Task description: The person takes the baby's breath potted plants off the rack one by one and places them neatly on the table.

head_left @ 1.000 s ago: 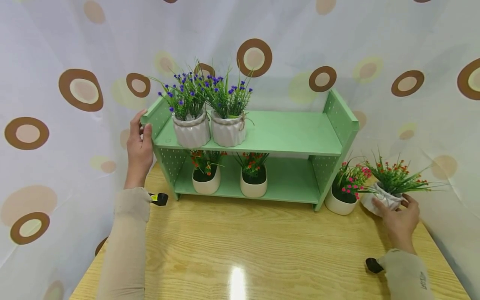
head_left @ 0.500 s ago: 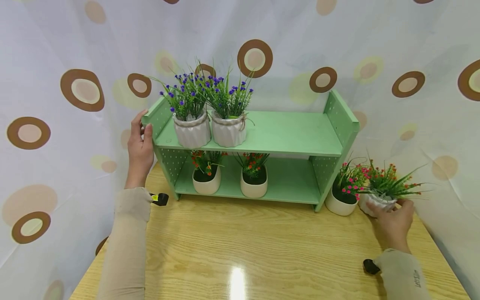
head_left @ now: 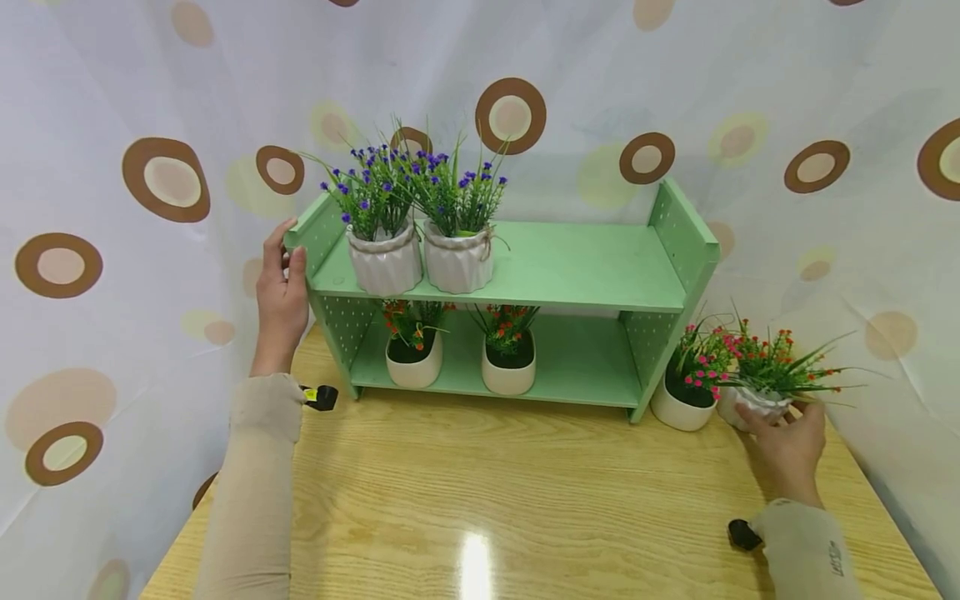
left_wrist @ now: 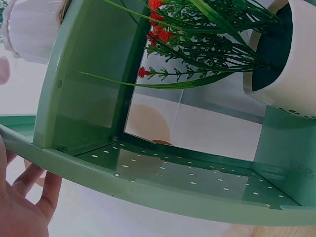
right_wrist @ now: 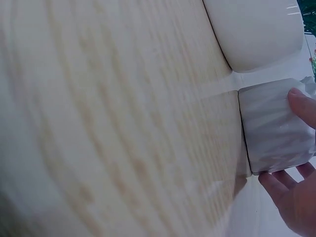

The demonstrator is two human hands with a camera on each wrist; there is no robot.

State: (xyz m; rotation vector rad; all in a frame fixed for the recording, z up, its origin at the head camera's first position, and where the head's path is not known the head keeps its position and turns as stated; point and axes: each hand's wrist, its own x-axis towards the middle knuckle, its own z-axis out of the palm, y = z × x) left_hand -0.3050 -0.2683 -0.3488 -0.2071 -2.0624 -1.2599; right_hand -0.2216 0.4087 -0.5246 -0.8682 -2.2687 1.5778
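My left hand (head_left: 282,304) grips the upper left side panel of a green two-tier shelf (head_left: 585,267), its fingers (left_wrist: 48,195) bent around the outer edge. On the right, my right hand (head_left: 792,446) holds a white ridged pot (right_wrist: 276,126) of orange-red flowers between thumb and fingers. The pot stands upright, its base at the wooden tabletop. Right beside it is a smooth white pot (head_left: 681,410) with pink flowers, against the shelf's right side.
Two white ridged pots (head_left: 459,261) of purple flowers stand at the left of the top tier. Below are two cream pots (head_left: 508,375) with red flowers. A patterned curtain (head_left: 570,75) hangs behind the wooden table (head_left: 450,475).
My right hand has shifted slightly left with the orange-red flowerpot, which went from tilted to upright beside the pink-flowered pot. My left hand stays on the shelf's side panel.
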